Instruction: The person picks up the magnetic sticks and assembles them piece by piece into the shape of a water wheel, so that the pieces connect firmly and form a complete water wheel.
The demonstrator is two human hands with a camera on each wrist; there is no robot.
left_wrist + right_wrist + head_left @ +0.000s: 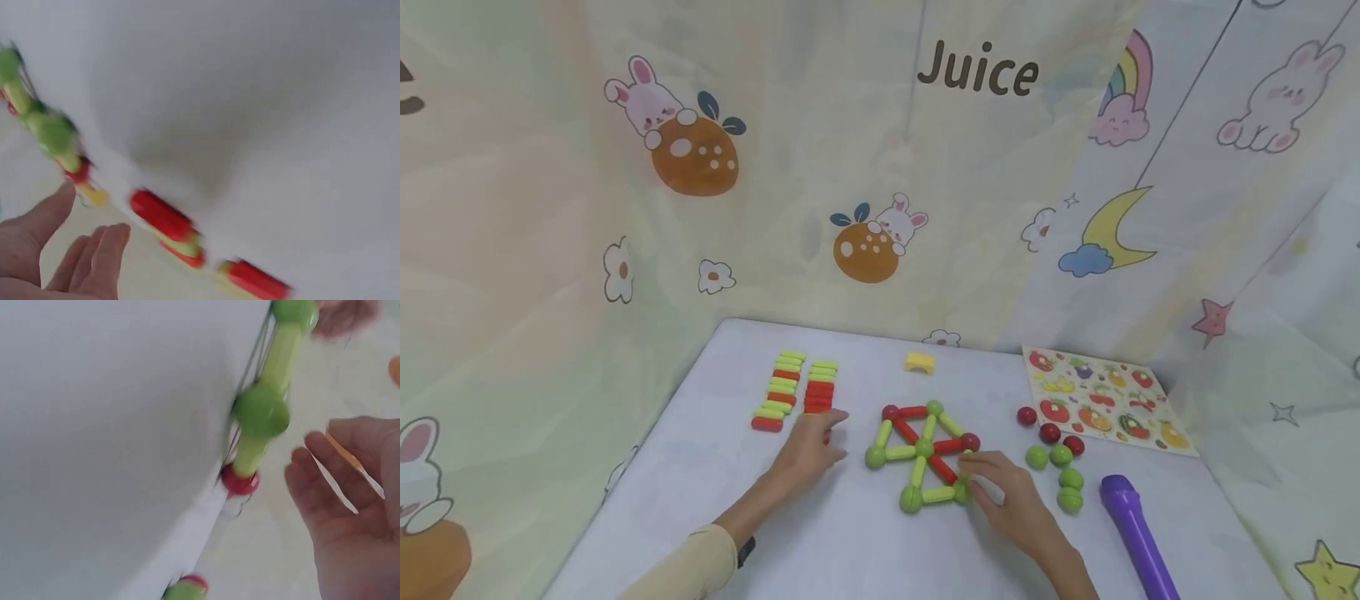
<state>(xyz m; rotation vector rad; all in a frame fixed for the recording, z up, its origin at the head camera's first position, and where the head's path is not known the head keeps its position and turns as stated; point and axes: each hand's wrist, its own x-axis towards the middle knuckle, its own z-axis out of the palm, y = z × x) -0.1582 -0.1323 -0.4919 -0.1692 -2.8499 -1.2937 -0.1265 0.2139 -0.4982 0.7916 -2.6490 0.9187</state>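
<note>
A flat wheel-like frame of balls and rods lies mid-table, with a green ball (924, 448) at its hub. Red and yellow-green rods, such as a red rod (942, 469), run out to red and green balls round the rim. My right hand (1011, 500) is beside the frame's lower-right green ball (962, 490); in the right wrist view its fingers are extended, with nothing in them. My left hand (805, 452), fingers loosely extended and holding nothing, hovers by the near end of the rod rows, partly covering a red rod (817, 408).
Two columns of loose rods, including a red rod (767, 424), lie at left. A yellow arch block (919, 362) is at the back. On the right are loose red balls (1049, 432), green balls (1070, 500), a fruit-picture board (1105, 400) and a purple microphone-shaped object (1138, 537).
</note>
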